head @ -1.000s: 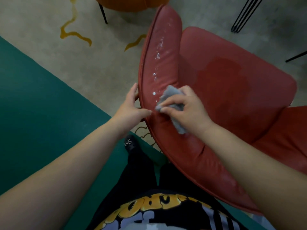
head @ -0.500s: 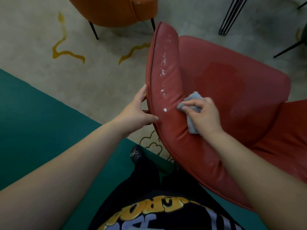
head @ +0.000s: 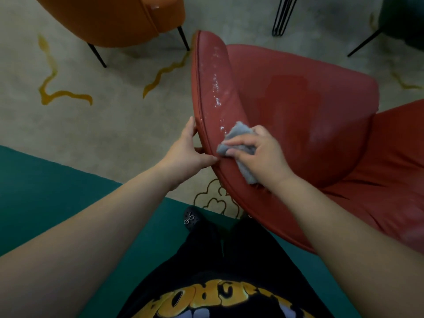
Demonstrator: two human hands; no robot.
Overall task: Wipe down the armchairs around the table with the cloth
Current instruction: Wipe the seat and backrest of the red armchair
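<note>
Grey cloth gripped by right hand (on red armchair)

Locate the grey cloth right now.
In the head view, the cloth sits centre frame under the right hand, pressed on the red armchair arm, just right of the left hand.

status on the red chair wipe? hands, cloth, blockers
Left hand grips red chair edge. Right hand presses grey cloth on the armrest. White droplets remain above the cloth. Nothing in the way.
</note>
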